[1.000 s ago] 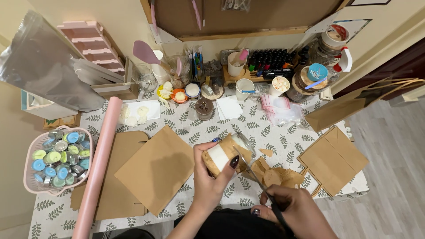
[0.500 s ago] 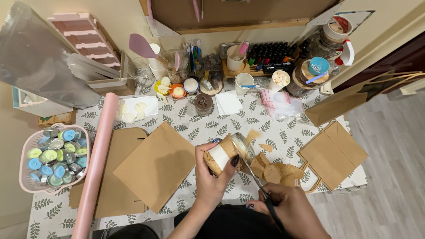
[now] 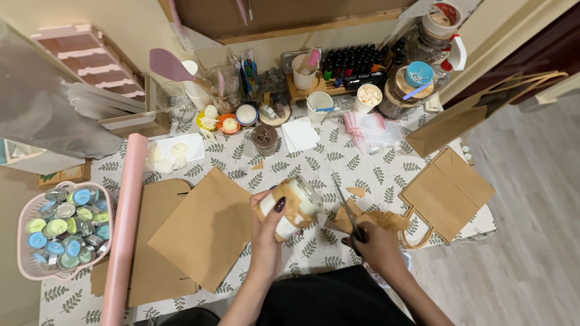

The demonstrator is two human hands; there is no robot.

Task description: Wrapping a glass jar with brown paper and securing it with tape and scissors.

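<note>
Seen from above, at a craft table spread with a leaf-print cloth (image 3: 338, 151). Left hand (image 3: 269, 232) wrapped around a glass jar (image 3: 296, 205) of white wax, fingers clamped on its side, thumb across a band of brown paper (image 3: 289, 208) that hides much of the glass. Jar held tilted just above the cloth, near the table's front edge. Right hand (image 3: 377, 247) closed on the handles of scissors (image 3: 349, 212), blades pointing away towards the jar; handles buried in the grip, and hard to tell whether the blades are parted. Brown paper scraps (image 3: 386, 220) just beside that hand, partly covered by it. To the left, a flat brown sheet (image 3: 205, 229) overlapping cut card, then a pink roll (image 3: 124, 229) running off the bottom edge. Pink basket (image 3: 27, 265) of coloured tins cut by the left edge. Folded paper bag (image 3: 450, 190) to the right, one handle tucked under the scraps. Back row of pots, bottles and brushes crowded, mostly too small to tell apart.
</note>
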